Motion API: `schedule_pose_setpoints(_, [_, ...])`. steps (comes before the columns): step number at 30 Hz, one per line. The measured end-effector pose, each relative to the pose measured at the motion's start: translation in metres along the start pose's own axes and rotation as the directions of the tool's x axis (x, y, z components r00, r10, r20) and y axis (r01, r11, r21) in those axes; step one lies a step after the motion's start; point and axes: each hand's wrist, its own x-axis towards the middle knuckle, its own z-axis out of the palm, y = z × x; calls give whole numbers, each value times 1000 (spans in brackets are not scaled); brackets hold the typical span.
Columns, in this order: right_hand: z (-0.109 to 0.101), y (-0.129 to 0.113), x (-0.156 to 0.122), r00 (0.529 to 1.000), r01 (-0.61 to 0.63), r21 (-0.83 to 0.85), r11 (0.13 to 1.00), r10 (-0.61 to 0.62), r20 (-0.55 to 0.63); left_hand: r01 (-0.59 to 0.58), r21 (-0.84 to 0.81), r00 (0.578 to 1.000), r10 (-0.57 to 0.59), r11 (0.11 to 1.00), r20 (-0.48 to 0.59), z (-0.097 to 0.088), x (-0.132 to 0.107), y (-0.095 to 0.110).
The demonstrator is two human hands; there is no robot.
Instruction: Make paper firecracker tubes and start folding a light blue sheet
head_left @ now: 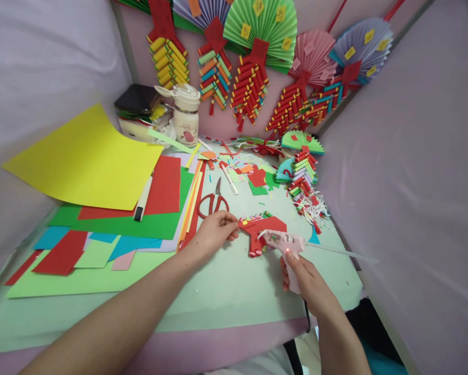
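My right hand (304, 276) is closed round the handle of a pink glue gun (286, 244), whose nozzle points left onto a red paper piece (262, 228) lying on the green table mat (226, 291). A glue stick pokes out of the gun's back toward the right. My left hand (214, 232) pinches the left edge of that red paper piece, which has small rolled paper tubes fixed along its underside.
Red-handled scissors (213, 200) lie just behind my left hand. Coloured paper sheets (89, 161) cover the left of the table. A white jar (186, 115) stands at the back. Finished paper firecracker strings (302, 177) lie at right; paper fans (263, 26) hang on the wall.
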Motion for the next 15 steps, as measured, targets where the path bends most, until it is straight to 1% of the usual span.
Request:
schedule_pose_setpoints(3, [-4, -5, -1, 1000, 9, -77, 997, -8, 8, 5, 13, 1000, -5, 1000, -4, 0, -1, 1])
schedule_pose_setpoints(6, [-10, -15, -1, 1000, -8, -183, 983, 8, -3, 25, 24, 1000, -24, 999, -7, 1, -2, 4])
schedule_pose_setpoints(8, [-13, -23, 1, 1000, -13, -277, 961, 10, -12, 28, 22, 1000, -28, 999, -12, 1, -3, 5])
schedule_pose_setpoints(10, [-17, -30, 2, 1000, 8, -382, 924, -15, -14, 27, 17, 999, -27, 999, -17, 0, -3, 6])
schedule_pose_setpoints(12, [-19, -33, 4, 995, 52, -485, 873, -86, -49, 25, 16, 1000, -25, 1000, -16, 0, -3, 6])
schedule_pose_setpoints(13, [-20, -33, 5, 986, 72, -533, 843, -140, -89, 25, 17, 1000, -25, 1000, -14, 0, -3, 6])
schedule_pose_setpoints(15, [-21, -30, 5, 943, 99, -616, 781, -272, -193, 27, 22, 1000, -27, 999, -6, 0, -2, 5])
